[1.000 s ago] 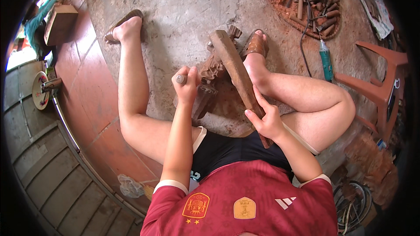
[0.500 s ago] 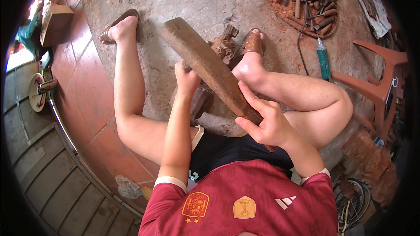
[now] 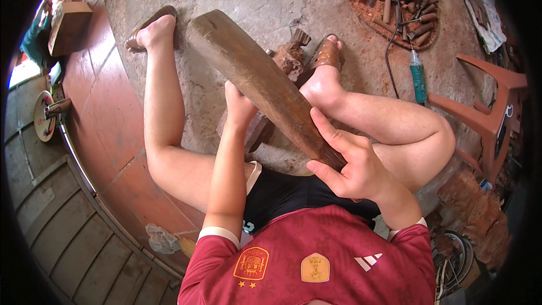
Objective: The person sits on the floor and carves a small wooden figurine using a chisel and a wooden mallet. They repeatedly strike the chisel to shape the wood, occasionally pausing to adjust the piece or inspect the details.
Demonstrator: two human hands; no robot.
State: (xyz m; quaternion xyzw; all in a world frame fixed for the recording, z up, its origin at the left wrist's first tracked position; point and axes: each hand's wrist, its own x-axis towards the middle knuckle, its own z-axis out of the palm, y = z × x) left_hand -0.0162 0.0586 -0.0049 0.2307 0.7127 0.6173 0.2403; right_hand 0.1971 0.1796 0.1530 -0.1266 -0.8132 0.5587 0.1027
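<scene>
My right hand grips the thin end of a long brown wooden mallet, which is raised and slants up to the left. Below it, my left hand is closed around a tool that the mallet and my fingers hide. That hand rests against a brown wooden carving lying on the concrete floor between my bare legs. My right foot sits next to the carving.
A round tray of several chisels in reddish sawdust lies at the far right, with a teal power tool and its cord beside it. A red plastic stool lies tipped at right. A wooden block sits far left.
My right hand has swung the mallet up and to the left, away from the carving. The left hand has stayed at the carving.
</scene>
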